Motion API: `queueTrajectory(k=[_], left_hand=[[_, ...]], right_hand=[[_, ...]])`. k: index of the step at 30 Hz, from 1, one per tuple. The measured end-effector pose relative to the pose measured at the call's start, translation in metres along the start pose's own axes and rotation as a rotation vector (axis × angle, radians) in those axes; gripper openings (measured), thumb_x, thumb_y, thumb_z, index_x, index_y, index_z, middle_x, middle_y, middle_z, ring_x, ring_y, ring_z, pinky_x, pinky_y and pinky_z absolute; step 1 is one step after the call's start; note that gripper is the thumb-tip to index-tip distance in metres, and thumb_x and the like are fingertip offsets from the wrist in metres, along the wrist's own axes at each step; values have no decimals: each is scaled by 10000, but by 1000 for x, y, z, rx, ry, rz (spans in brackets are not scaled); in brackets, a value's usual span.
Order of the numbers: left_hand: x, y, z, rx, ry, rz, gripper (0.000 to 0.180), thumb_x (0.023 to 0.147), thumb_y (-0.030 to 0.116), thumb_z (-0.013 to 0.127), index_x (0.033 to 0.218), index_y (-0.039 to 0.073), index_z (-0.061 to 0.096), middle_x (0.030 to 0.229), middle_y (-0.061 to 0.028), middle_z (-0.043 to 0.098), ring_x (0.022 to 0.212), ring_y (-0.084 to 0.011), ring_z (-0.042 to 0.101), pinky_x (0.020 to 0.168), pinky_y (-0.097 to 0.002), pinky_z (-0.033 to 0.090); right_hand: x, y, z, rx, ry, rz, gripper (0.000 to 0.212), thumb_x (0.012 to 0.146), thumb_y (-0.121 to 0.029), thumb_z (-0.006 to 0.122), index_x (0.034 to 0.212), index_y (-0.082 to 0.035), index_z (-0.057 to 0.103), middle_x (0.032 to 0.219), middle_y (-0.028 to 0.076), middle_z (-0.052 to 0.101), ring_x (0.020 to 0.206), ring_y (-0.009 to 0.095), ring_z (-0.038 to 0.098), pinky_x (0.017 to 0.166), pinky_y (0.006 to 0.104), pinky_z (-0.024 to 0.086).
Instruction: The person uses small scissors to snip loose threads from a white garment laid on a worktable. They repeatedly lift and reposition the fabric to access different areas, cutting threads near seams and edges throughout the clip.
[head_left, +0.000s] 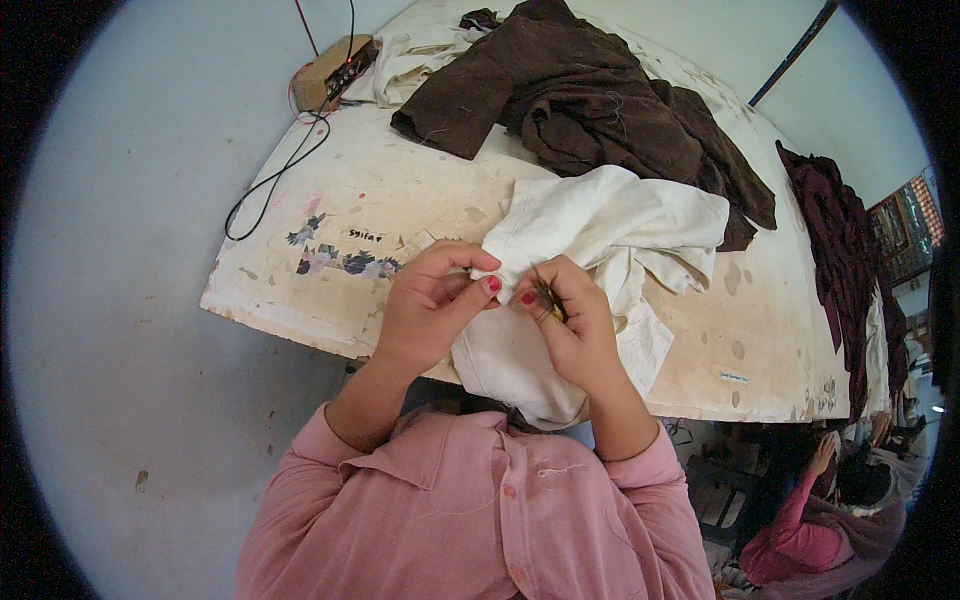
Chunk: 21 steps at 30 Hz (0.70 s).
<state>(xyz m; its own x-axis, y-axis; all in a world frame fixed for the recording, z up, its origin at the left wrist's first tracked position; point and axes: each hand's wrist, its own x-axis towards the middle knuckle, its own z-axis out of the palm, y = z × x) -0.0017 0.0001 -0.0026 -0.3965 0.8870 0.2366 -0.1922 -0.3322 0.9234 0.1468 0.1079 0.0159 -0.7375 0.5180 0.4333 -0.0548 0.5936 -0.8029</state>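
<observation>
A white cloth garment [610,215] lies bunched over the table's near edge, part of it hanging down in front of me. My left hand [440,295] is closed, pinching the garment's edge between thumb and forefinger. Close beside it, my right hand [570,315] is closed around a small dark-and-yellow tool [552,300], perhaps thread snips, mostly hidden in the fingers. Its thumb and fingertip come together right by the pinched edge of the cloth. A narrow gap separates the two hands.
A worn, pale table [750,340] bears a heap of dark brown garments [600,90] beyond the white one. At the far left sits a box-like device [335,75] with a black cable [265,190]. Maroon cloth [825,230] hangs at right; another person [800,540] is at lower right.
</observation>
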Motion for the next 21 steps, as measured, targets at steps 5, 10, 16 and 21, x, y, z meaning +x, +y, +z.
queueTrajectory(k=[5,10,16,21], left_hand=[[4,2,1,198,-9,17,254,894,-48,582,1147,-23,579,1117,-62,539,908,-113,634,802,-239,551],[2,-1,1,-186,12,-103,277,882,-57,591,1155,-10,584,1171,-72,541,907,-118,643,812,-234,544],[1,1,5,-190,-5,-115,302,866,-73,616,1159,-14,572,1181,-50,538,906,-113,644,815,-224,534],[1,3,11,-76,-39,-55,323,856,-107,605,1164,-19,565,1181,-42,482,937,-111,631,823,-209,516]], right_hand=[[0,-19,-16,541,-151,445,144,856,-72,627,949,17,564,841,98,563,755,221,561,695,302,437],[-1,-27,-28,127,-118,-94,254,923,-164,590,1099,18,600,847,64,543,753,173,523,698,274,420],[-18,-33,-23,-243,36,64,313,908,-120,618,1200,-8,619,846,95,580,695,165,544,649,245,439],[-18,-25,-16,-370,107,-104,336,846,-63,670,1180,-45,647,872,122,651,688,196,617,605,260,479]])
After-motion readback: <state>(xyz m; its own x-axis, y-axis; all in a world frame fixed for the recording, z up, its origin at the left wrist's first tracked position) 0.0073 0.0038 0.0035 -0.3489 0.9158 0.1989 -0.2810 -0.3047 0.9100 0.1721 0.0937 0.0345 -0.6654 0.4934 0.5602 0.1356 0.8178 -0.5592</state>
